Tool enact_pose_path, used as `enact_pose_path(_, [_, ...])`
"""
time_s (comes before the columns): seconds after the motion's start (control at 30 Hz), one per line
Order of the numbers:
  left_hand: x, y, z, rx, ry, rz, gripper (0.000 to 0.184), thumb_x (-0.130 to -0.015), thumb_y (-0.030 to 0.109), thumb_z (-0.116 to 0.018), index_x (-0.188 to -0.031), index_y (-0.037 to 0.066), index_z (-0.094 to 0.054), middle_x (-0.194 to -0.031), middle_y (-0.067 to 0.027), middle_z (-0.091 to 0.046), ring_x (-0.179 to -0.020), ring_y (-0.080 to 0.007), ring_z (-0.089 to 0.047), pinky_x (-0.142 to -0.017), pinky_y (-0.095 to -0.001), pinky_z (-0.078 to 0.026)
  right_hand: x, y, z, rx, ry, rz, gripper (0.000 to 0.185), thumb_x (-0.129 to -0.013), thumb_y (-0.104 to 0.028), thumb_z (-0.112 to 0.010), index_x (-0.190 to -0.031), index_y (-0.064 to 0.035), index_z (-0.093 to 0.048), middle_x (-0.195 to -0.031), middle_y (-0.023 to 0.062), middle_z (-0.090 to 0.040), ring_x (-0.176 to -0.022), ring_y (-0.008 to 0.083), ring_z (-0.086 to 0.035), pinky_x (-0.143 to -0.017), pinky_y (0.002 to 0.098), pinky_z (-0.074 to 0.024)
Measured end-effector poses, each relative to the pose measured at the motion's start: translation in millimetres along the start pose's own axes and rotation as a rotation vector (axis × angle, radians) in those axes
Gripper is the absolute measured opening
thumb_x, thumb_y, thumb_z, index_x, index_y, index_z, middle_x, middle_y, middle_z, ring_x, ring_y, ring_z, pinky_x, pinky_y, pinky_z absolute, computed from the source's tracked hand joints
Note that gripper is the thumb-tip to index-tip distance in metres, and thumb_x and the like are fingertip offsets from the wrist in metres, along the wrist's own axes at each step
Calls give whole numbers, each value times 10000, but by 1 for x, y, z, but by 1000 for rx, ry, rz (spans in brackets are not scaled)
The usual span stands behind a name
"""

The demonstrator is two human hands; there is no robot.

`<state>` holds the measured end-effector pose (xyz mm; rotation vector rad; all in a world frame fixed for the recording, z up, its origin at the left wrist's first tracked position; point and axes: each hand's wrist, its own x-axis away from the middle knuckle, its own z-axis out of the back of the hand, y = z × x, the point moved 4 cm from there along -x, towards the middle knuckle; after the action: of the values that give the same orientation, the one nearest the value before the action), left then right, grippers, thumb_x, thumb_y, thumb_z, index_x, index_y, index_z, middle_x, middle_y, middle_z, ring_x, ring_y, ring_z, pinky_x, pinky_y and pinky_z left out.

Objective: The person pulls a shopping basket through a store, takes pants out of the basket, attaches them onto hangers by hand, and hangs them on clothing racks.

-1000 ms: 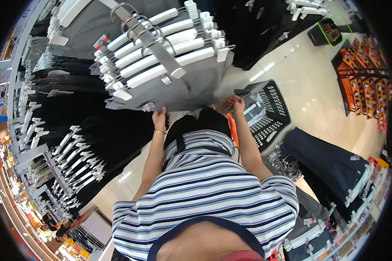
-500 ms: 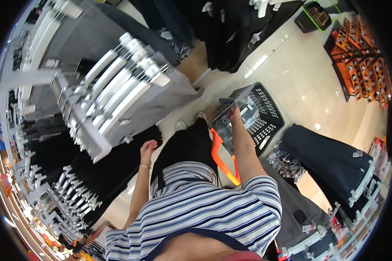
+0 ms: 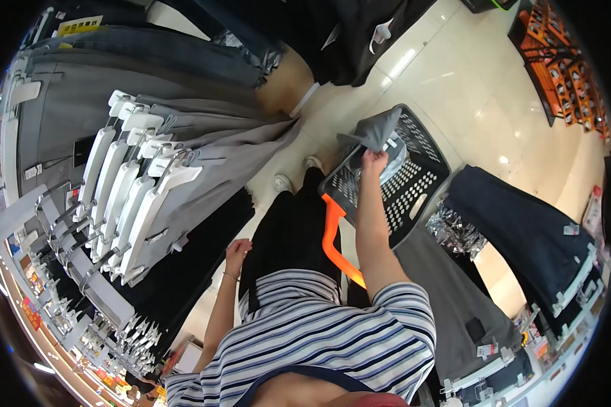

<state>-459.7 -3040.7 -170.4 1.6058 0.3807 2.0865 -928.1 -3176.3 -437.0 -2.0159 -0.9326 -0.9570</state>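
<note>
Right hand (image 3: 375, 161): fingers closed on the edge of a grey cloth (image 3: 379, 129), apparently pinching it. Cloth is bunched up at the near end of the black basket (image 3: 424, 144), just ahead of that hand. Step in hand, as judged: handling the cloth at the basket. Any shift of it calls for a firm pinch and clearance over the rim. Left hand (image 3: 237, 254): fingers loosely curled, nothing seen in it, beside the dark trouser leg. Clear plastic wrap (image 3: 394, 163) lies in the basket, just beyond the right fingers. Orange handle (image 3: 330, 234) slants between the hands, close to the right forearm; could snag. White hangers (image 3: 155, 214) with grey trousers (image 3: 217, 139) crowd left of the left hand. Dark garment (image 3: 512, 207) hangs right of the basket.
</note>
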Motion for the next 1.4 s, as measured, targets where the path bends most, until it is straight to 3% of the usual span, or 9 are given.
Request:
enact_pose_path(0.33, [-16,97,-85,-21,-295,-83,334,-890,321,-466,-1063,41,-522,-1019,-107,-600,-887,-172,-594,-737,-270,-448,280,-177,-71,162,-631,125,405,-720,-213,-481,-1067,-6,-498,-1051,137,-566,-1019,269,-519,-912,431,-382])
enact_pose_path(0.53, [23,198,-213,280,-876,400,609,-869,535,-372,-1149,3,-465,-1013,-127,-586,-937,-221,-577,-754,-320,-481,416,-162,-121,46,-1433,-145,214,-695,-218,-521,-821,-70,-610,-925,183,-592,-824,300,-577,-717,440,-482])
enact_pose_path(0.57, [29,206,-231,262,-931,442,580,-859,499,-390,-1146,0,-467,-1006,-120,-584,-924,-211,-573,-751,-314,-478,447,-141,-121,505,-1422,113,155,-683,-177,-562,-772,-57,-602,-867,139,-604,-770,289,-584,-704,392,-474])
enact_pose_path(0.7, [49,206,-263,147,-1016,319,479,-821,353,-460,-1132,-11,-473,-980,-92,-573,-874,-172,-555,-738,-290,-465,555,-50,-156,930,-2376,-696,191,-759,-92,-565,-629,-18,-446,-517,71,-387,-509,204,-388,-517,345,-352])
enact_pose_path(0.9, [93,289,-272,196,-1096,-172,365,-761,130,-534,-1090,-26,-499,-936,-49,-564,-819,-115,-531,-719,-254,-443,488,-49,-95,698,-1574,-843,285,-824,-247,-573,-1001,-24,-569,-1022,98,-565,-942,227,-531,-784,335,-425])
enact_pose_path(0.97, [139,319,-243,218,-1111,-320,313,-738,50,-509,-1041,-26,-535,-913,-32,-572,-835,-100,-526,-716,-242,-432,427,-51,-34,675,-737,-873,483,-839,-357,-535,-1203,-51,-452,-1226,93,-465,-1107,240,-459,-903,380,-390])
enact_pose_path(1.2, [232,329,-112,72,-1201,-414,261,-717,15,-562,-974,-30,-561,-877,-45,-586,-817,-98,-520,-712,-241,-423,377,-77,-46,257,-702,-399,656,-835,-479,-474,-1300,-41,-323,-1307,102,-388,-1183,266,-389,-974,391,-333])
enact_pose_path(1.27, [221,322,-89,-24,-1529,-846,114,-728,12,-592,-825,-46,-576,-764,-158,-602,-685,-209,-570,-605,-288,-425,379,-74,-70,223,-775,-338,669,-831,-499,-467,-1295,-37,-331,-1307,100,-389,-1182,271,-386,-975,387,-331])
enact_pose_path(1.4, [217,289,-42,-454,-1601,-977,134,-722,38,-574,-804,-66,-555,-702,-189,-561,-640,-336,-520,-587,-328,-415,303,-73,-61,445,-474,-92,578,-824,-427,-476,-1244,-37,-402,-1250,102,-447,-1138,278,-417,-976,378,-324])
